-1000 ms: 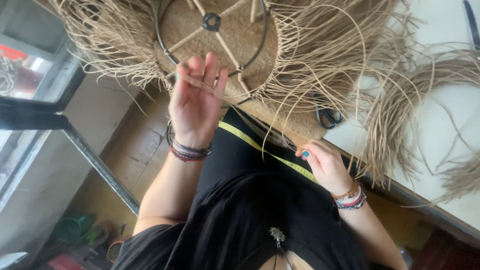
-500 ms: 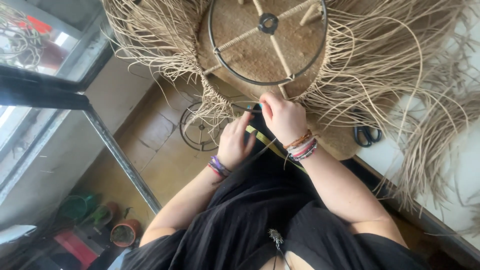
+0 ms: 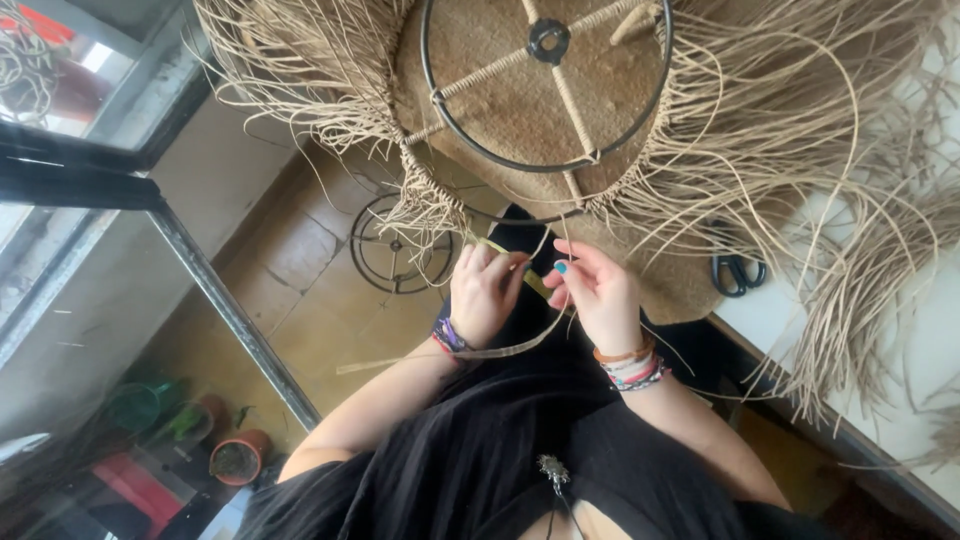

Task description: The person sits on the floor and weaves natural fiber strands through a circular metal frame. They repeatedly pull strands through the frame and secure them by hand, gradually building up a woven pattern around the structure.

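Left hand [image 3: 485,293] and right hand [image 3: 592,287] close together at lap level, fingers curled and pinching the same raffia strand [image 3: 500,350]; the strand loops down under both wrists, loose tail trailing left. Likely held taut between two pinch points so it can be fed into the weave. Directly above: woven raffia lampshade [image 3: 500,110] on a black wire ring frame [image 3: 545,85], long loose fringe hanging off its edge near the fingers. Black scissors [image 3: 738,272] on the white table [image 3: 900,400], right of the right hand, well apart. Spare wire frame [image 3: 398,245] on the floor left. Free room mainly left and below; fringe crowds the right side.
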